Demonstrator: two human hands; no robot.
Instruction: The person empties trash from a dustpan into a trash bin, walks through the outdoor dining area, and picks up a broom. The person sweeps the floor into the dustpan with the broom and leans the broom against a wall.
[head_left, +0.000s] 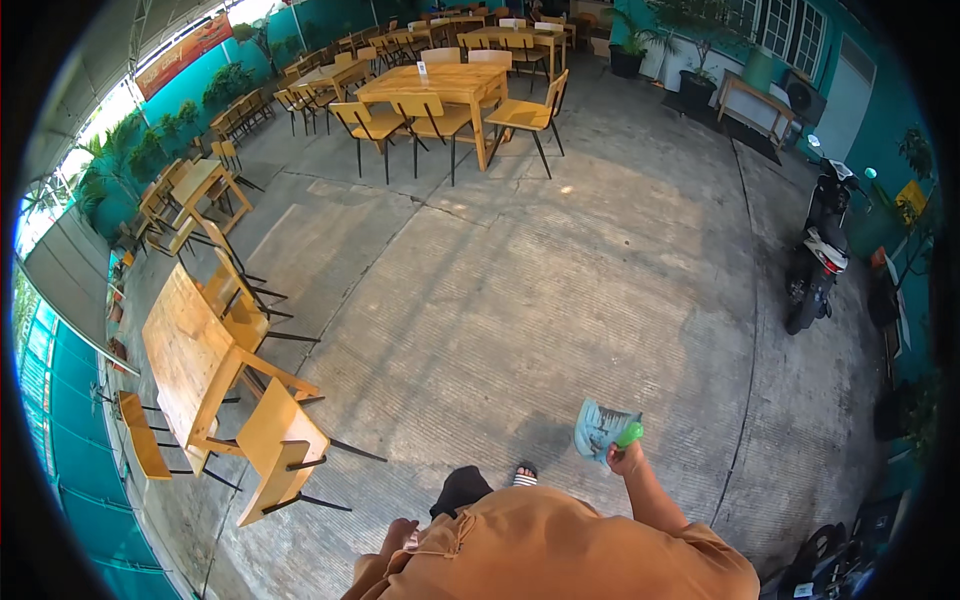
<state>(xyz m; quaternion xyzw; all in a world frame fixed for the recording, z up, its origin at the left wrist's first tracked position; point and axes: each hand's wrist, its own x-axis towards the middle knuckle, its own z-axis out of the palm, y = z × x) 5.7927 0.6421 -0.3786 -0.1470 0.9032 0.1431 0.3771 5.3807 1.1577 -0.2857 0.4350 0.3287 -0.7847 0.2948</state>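
Observation:
My right hand (624, 459) is out in front of me on the right, closed round a bright green piece (629, 434) that could be a handle or a small bottle. Against it is a light blue thing (595, 428) with a flared shape and dark streaks; its kind is unclear, and whether the two are joined does not show. Low by my waist, my left hand (402, 532) is curled beside the drawstring of my orange-brown top (560, 540). A small pale patch shows at its fingers, too small to make out.
A wooden table (185, 335) with chairs (285, 450) stands at the near left. Ahead is a larger wooden table (430, 85) ringed by chairs, with more rows behind. A scooter (825, 240) is parked at the right on the concrete floor (540, 300).

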